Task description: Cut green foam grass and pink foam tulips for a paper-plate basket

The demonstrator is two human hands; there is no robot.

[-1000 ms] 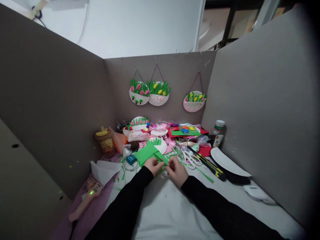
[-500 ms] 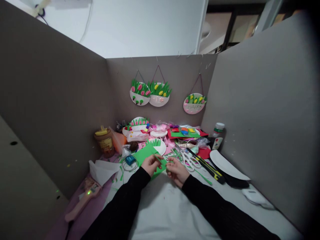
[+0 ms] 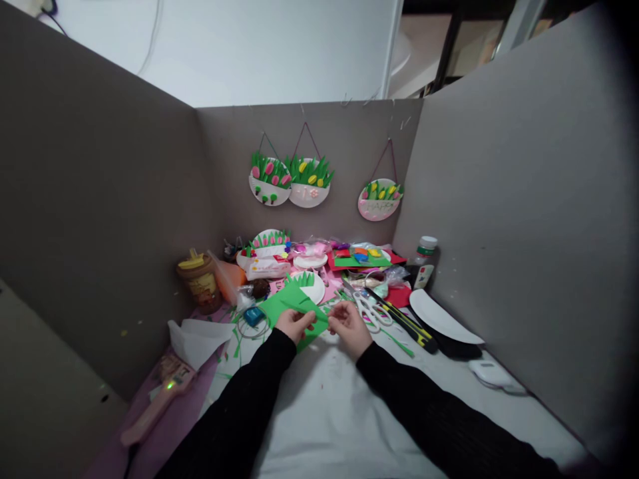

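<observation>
My left hand (image 3: pixel 294 326) is closed in a pinch on a small green paper piece (image 3: pixel 320 319), seen over a larger green sheet (image 3: pixel 279 304) of nearly the same colour. At the piece's right end, the fingertips of my right hand (image 3: pixel 348 328) are pinched together. The green sheet lies under my left hand, on the white cloth. Just behind it is a white paper plate (image 3: pixel 316 290) with green paper grass blades (image 3: pixel 300 280). White-handled scissors (image 3: pixel 370 313) lie right of my right hand.
Yellow-and-black cutters (image 3: pixel 409 326) and a cut white plate (image 3: pixel 443 315) lie to the right. A pink glue gun (image 3: pixel 162 406), a brown cup (image 3: pixel 198 281) and a blue box (image 3: pixel 253 316) are left. Decorated plates (image 3: pixel 309 194) hang on the grey back panel (image 3: pixel 219 159).
The view has shifted, so the scene sits slightly further left. My right fingers have come closer to the left hand's paper piece, and both wrists have turned a little.
</observation>
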